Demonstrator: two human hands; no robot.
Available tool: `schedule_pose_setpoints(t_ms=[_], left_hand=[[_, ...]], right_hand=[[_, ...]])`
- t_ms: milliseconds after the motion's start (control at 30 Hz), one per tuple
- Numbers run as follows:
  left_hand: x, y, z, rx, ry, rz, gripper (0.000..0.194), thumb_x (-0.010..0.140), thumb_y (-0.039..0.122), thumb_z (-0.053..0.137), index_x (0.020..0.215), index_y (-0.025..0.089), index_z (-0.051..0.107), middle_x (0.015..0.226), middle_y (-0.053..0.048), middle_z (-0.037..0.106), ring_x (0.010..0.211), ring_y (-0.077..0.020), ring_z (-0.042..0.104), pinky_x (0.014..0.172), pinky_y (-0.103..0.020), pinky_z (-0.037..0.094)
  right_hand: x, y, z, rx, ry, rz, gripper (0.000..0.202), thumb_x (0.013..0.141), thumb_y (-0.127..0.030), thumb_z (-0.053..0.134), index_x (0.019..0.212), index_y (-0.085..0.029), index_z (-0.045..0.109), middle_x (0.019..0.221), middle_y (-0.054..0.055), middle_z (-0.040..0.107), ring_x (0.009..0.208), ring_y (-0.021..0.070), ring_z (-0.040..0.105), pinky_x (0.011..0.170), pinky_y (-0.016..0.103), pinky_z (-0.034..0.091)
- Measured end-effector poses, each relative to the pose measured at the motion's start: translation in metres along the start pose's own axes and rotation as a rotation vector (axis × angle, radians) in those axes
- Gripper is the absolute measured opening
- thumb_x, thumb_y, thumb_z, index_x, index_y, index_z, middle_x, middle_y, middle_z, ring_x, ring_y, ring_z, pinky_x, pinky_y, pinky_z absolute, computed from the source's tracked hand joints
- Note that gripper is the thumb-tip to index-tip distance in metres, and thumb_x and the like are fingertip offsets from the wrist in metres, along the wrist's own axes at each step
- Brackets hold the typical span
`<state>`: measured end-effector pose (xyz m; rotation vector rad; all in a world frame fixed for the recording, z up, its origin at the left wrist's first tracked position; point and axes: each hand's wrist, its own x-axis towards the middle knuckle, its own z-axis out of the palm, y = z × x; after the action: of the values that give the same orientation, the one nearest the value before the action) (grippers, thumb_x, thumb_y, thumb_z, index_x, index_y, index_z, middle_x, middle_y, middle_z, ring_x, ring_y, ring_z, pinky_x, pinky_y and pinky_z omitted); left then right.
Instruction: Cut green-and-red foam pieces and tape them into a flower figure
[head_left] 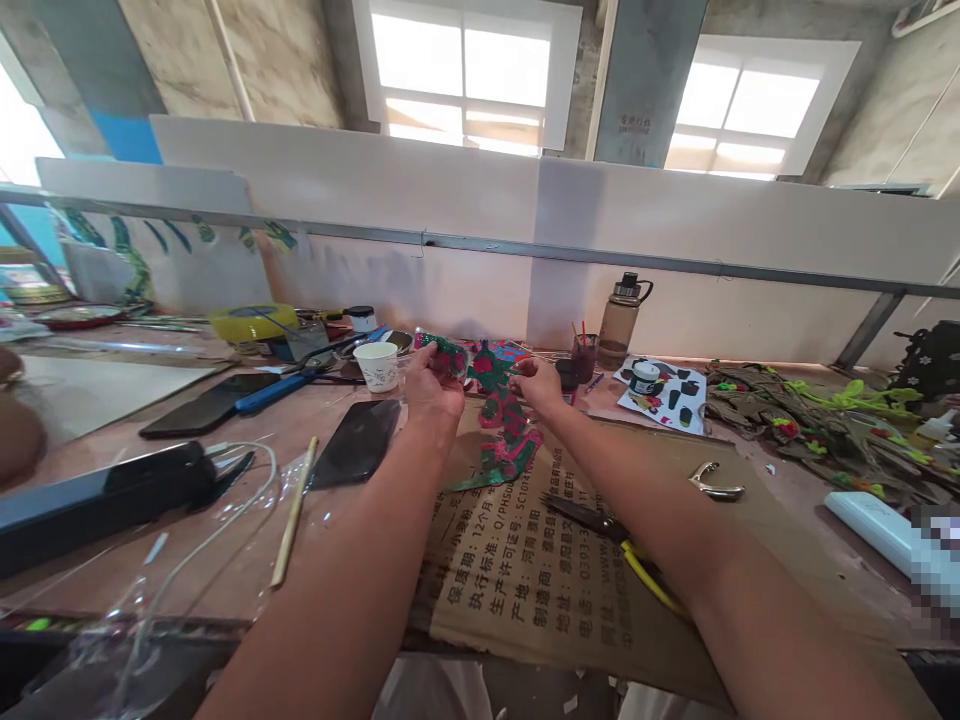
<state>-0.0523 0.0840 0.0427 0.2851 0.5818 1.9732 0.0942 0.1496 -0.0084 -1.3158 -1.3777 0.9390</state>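
Over the back edge of a printed cardboard sheet (517, 590), my left hand (436, 385) is closed on a painted green-and-pink piece (491, 380). The piece is long and curved, and its lower part hangs down over the cardboard. At its right side, my right hand (538, 385) has its fingers pinched together near the piece's upper part; what is between the fingertips is too small to make out. Scissors (592, 515) with yellow handles lie on the cardboard below my right forearm.
Phone (356, 443), paper cup (376, 366) and wooden stick (295, 512) stand or lie left. A bottle (622, 318), paint jar (645, 378), metal clippers (716, 483) and tangled decorated strips (810, 420) are right. Another person's arm (19, 410) shows at the left edge.
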Motion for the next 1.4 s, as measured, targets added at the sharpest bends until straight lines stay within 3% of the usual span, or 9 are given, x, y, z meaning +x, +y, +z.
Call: schedule_pose_setpoints(t_ms=[333, 567, 733, 867, 1033, 1133, 1200, 1300, 1400], left_hand=[[-0.003, -0.002, 0.002, 0.072, -0.048, -0.006, 0.016, 0.068, 0.021, 0.066, 0.063, 0.021, 0.05, 0.055, 0.002, 0.062, 0.046, -0.0147, 0.057, 0.043, -0.025, 0.039], [-0.009, -0.004, 0.004, 0.037, -0.024, -0.003, 0.019, 0.073, 0.015, 0.065, 0.064, 0.02, 0.049, 0.049, 0.006, 0.053, 0.038, -0.0092, 0.046, 0.039, -0.022, 0.035], [-0.01, -0.013, 0.002, 0.078, -0.161, 0.025, 0.025, 0.063, 0.01, 0.076, 0.068, 0.019, 0.053, 0.059, 0.006, 0.061, 0.048, -0.0088, 0.056, 0.046, -0.02, 0.042], [-0.013, -0.025, 0.001, 0.154, -0.293, -0.006, 0.03, 0.057, 0.01, 0.082, 0.066, 0.018, 0.055, 0.063, 0.004, 0.063, 0.051, -0.0082, 0.058, 0.052, -0.02, 0.045], [-0.013, -0.036, -0.002, 0.239, -0.349, -0.047, 0.035, 0.049, 0.01, 0.086, 0.072, 0.017, 0.06, 0.065, 0.004, 0.064, 0.054, -0.0079, 0.059, 0.053, -0.019, 0.047], [-0.013, -0.04, -0.003, 0.261, -0.358, -0.07, 0.037, 0.047, 0.011, 0.087, 0.071, 0.017, 0.059, 0.063, 0.005, 0.063, 0.052, -0.0079, 0.058, 0.051, -0.018, 0.045], [-0.015, -0.042, -0.004, 0.28, -0.373, -0.093, 0.037, 0.047, 0.011, 0.087, 0.068, 0.016, 0.057, 0.06, 0.005, 0.061, 0.048, -0.0077, 0.055, 0.048, -0.019, 0.043], [-0.024, -0.048, -0.003, 0.308, -0.399, -0.126, 0.037, 0.046, 0.011, 0.088, 0.066, 0.015, 0.058, 0.059, 0.004, 0.061, 0.047, -0.0073, 0.053, 0.046, -0.019, 0.041], [-0.036, -0.054, 0.0, 0.328, -0.43, -0.151, 0.037, 0.044, 0.01, 0.088, 0.069, 0.015, 0.062, 0.064, 0.003, 0.065, 0.051, -0.0071, 0.055, 0.046, -0.017, 0.039]], right_hand=[[-0.002, -0.009, 0.008, 0.18, -0.027, 0.069, 0.033, 0.074, 0.0, 0.06, 0.1, -0.019, 0.053, 0.077, -0.004, 0.059, 0.065, 0.0118, 0.067, 0.064, 0.026, 0.062], [-0.008, -0.018, 0.005, 0.161, -0.092, 0.082, 0.032, 0.08, -0.004, 0.061, 0.105, -0.02, 0.049, 0.078, -0.002, 0.062, 0.065, 0.0124, 0.068, 0.066, 0.027, 0.062], [-0.028, -0.014, 0.0, -0.02, -0.229, -0.009, 0.02, 0.074, -0.004, 0.066, 0.086, -0.018, 0.057, 0.069, -0.001, 0.062, 0.065, 0.0151, 0.066, 0.067, 0.03, 0.06], [-0.048, -0.016, -0.016, -0.24, -0.265, -0.144, 0.013, 0.074, -0.002, 0.063, 0.075, -0.015, 0.063, 0.077, 0.002, 0.067, 0.077, 0.0166, 0.066, 0.08, 0.031, 0.055], [-0.09, -0.024, -0.072, -0.467, -0.264, -0.302, 0.007, 0.082, -0.014, 0.065, 0.082, -0.016, 0.071, 0.09, 0.006, 0.071, 0.089, 0.021, 0.064, 0.088, 0.035, 0.05], [-0.124, -0.019, -0.125, -0.581, -0.255, -0.376, 0.012, 0.084, -0.018, 0.065, 0.092, -0.017, 0.074, 0.099, 0.009, 0.071, 0.103, 0.0237, 0.062, 0.098, 0.039, 0.046], [-0.145, -0.01, -0.166, -0.79, -0.21, -0.438, 0.02, 0.089, -0.022, 0.058, 0.102, -0.017, 0.073, 0.11, 0.011, 0.07, 0.109, 0.0242, 0.062, 0.1, 0.039, 0.046], [-0.167, 0.013, -0.224, -1.019, -0.206, -0.346, 0.034, 0.094, -0.035, 0.052, 0.122, -0.023, 0.069, 0.135, 0.011, 0.061, 0.125, 0.0266, 0.055, 0.109, 0.043, 0.041], [-0.178, 0.037, -0.263, -1.143, -0.297, -0.243, 0.046, 0.093, -0.045, 0.054, 0.132, -0.025, 0.064, 0.143, 0.012, 0.055, 0.133, 0.0313, 0.048, 0.113, 0.048, 0.036]])
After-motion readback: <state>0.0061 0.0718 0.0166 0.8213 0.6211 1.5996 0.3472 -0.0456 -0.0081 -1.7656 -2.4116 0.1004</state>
